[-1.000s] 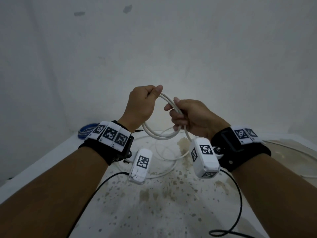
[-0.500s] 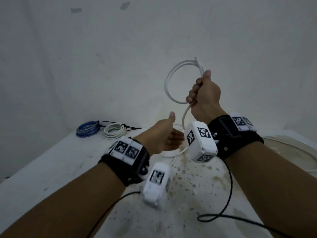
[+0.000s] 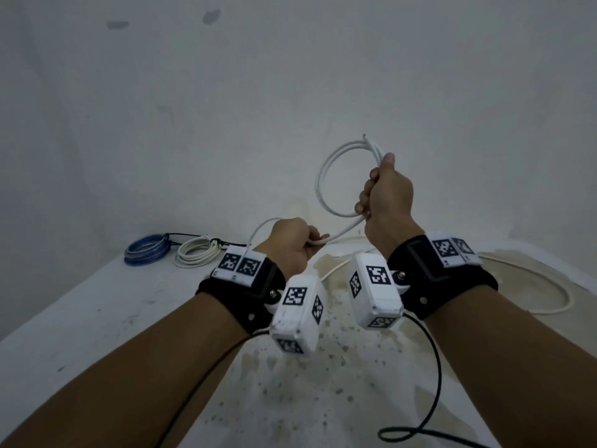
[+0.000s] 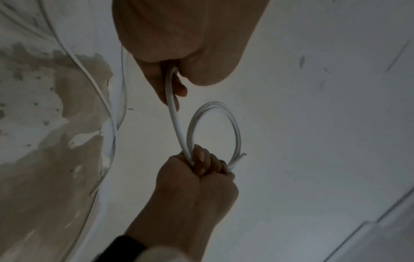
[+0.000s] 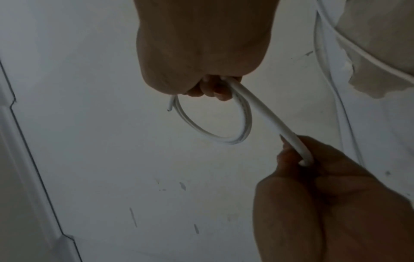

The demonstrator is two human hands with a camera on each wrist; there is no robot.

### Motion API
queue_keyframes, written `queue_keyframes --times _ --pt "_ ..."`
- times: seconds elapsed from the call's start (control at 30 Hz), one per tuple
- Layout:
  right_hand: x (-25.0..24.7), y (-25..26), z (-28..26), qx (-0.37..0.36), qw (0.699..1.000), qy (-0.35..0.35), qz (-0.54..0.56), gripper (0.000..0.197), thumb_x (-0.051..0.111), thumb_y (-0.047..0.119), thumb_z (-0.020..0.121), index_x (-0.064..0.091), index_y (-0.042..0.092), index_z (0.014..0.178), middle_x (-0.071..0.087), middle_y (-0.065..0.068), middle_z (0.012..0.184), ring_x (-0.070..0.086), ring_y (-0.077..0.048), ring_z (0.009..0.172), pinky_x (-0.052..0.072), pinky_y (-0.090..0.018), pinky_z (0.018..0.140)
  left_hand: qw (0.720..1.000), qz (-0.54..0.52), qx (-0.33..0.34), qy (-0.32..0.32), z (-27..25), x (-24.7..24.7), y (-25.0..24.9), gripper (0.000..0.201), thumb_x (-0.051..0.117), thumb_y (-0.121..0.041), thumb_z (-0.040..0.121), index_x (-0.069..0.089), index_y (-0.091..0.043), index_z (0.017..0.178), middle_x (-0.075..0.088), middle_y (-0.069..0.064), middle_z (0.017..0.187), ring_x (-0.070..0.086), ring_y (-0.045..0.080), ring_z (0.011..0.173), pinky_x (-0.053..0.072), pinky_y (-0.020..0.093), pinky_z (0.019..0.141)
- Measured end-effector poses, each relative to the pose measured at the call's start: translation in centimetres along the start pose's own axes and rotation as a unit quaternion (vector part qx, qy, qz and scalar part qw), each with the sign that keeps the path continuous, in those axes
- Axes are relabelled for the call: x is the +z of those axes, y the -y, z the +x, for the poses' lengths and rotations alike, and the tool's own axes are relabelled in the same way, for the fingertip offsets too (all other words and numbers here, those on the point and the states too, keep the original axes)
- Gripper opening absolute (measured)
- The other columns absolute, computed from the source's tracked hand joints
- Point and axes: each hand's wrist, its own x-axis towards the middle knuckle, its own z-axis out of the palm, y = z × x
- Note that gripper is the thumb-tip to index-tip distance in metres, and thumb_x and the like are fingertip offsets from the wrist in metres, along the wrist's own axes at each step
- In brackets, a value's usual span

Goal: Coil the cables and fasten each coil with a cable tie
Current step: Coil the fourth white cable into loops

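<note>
Head view: at frame centre my right hand (image 3: 387,195) clamps a small white coil (image 3: 336,179) held upright; the cable's loose run (image 3: 336,236) slants down-left into my left hand's (image 3: 290,247) curled fingers, nearer the table (image 3: 80,312).

White cable (image 3: 326,176) at centre frame. Blue coil (image 3: 147,250) and off-white coil (image 3: 195,253) at left. White counter (image 3: 97,312), brown-stained. Black wristbands (image 3: 433,279) carry black-and-white square-patterned markers.
</note>
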Motion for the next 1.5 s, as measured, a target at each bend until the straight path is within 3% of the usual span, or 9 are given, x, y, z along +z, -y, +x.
queue_keyframes --times 0.07,0.13,0.3,0.63,0.8,1.0,1.13,1.27,1.5 --pt "-0.4 -0.2 0.2 0.009 1.0 -0.006 0.011 0.045 0.039 0.044 0.103 0.044 0.017 0.068 0.034 0.005 0.046 0.028 -0.012 0.038 0.033 -0.025 0.04 1.0 0.023 0.015 -0.002 -0.1 0.3 0.0 0.036 0.025 0.008 0.095 0.048 0.006 0.123 0.056 0.016 0.079 0.055 0.016 0.054 0.053 0.024 0.041" --pt "-0.8 -0.3 0.4 0.02 0.999 -0.015 0.029 0.045 0.039 0.044 0.103 0.044 0.017 0.068 0.033 0.006 0.046 0.028 -0.012 0.037 0.032 -0.025 0.04 0.999 0.035 0.029 0.001 -0.4 0.4 -0.4 0.044 0.024 0.009 0.095 0.037 0.008 0.137 0.06 0.019 0.082 0.059 0.019 0.059 0.056 0.028 0.046" --pt "-1.0 -0.7 0.4 0.025 0.999 -0.018 0.042 0.046 0.039 0.045 0.103 0.044 0.017 0.067 0.033 0.007 0.043 0.027 -0.012 0.036 0.031 -0.025 0.042 0.997 0.05 0.057 0.019 -1.2 0.2 -0.8 0.029 0.027 0.012 0.096 0.043 0.011 0.121 0.061 0.022 0.079 0.063 0.025 0.068 0.056 0.032 0.065" --pt "-0.7 -0.5 0.2 0.019 0.999 -0.02 0.045 0.045 0.039 0.044 0.103 0.044 0.017 0.067 0.033 0.006 0.045 0.027 -0.012 0.038 0.03 -0.025 0.042 0.996 0.052 0.05 0.043 -1.6 0.0 -0.4 0.017 0.032 0.007 0.101 0.045 0.004 0.111 0.063 0.019 0.076 0.064 0.021 0.065 0.057 0.025 0.051" --pt "-0.8 -1.7 -0.2 0.033 0.998 -0.009 0.048 0.045 0.038 0.045 0.104 0.043 0.017 0.068 0.031 0.006 0.043 0.026 -0.013 0.037 0.029 -0.024 0.041 0.988 0.074 0.134 0.009 -0.7 -0.1 -1.2 0.021 0.045 -0.004 0.102 0.053 0.008 0.117 0.065 0.015 0.076 0.062 0.012 0.052 0.054 0.021 0.048" --pt "-0.5 -0.8 0.3 0.091 0.98 -0.008 0.177 0.047 0.036 0.044 0.105 0.04 0.018 0.066 0.027 0.006 0.045 0.021 -0.012 0.036 0.023 -0.02 0.039 0.982 0.118 0.148 -0.014 -0.5 -1.8 -0.8 0.027 0.041 0.009 0.098 0.047 0.012 0.124 0.062 0.02 0.109 0.066 0.014 0.047 0.05 0.017 0.043" --pt "0.0 -0.5 0.0 0.106 0.974 0.02 0.198 0.048 0.035 0.044 0.105 0.039 0.018 0.065 0.025 0.006 0.046 0.018 -0.012 0.037 0.02 -0.02 0.039 0.987 0.108 0.115 -0.04 -0.5 -2.5 -1.1 0.013 0.039 0.01 0.097 0.049 0.003 0.092 0.059 0.017 0.092 0.063 0.021 0.051 0.054 0.023 0.044" --pt "0.3 -1.0 -0.6 0.072 0.99 0.052 0.105 0.046 0.038 0.046 0.104 0.04 0.019 0.066 0.027 0.006 0.047 0.019 -0.012 0.04 0.022 -0.023 0.039 0.986 0.096 0.136 -0.014 -0.2 -2.8 -2.3 0.024 0.043 0.003 0.099 0.049 0.002 0.122 0.055 0.013 0.082 0.062 0.021 0.059 0.057 0.026 0.048" --pt "-0.1 -1.5 -0.3 0.058 0.995 0.045 0.074 0.046 0.039 0.045 0.103 0.041 0.019 0.065 0.028 0.006 0.046 0.021 -0.012 0.038 0.023 -0.025 0.04 0.946 0.258 0.196 0.02 -1.0 -2.9 -3.5 0.015 0.051 0.006 0.095 0.063 0.0 0.088 0.062 0.012 0.088 0.065 0.01 0.047 0.054 0.021 0.047"
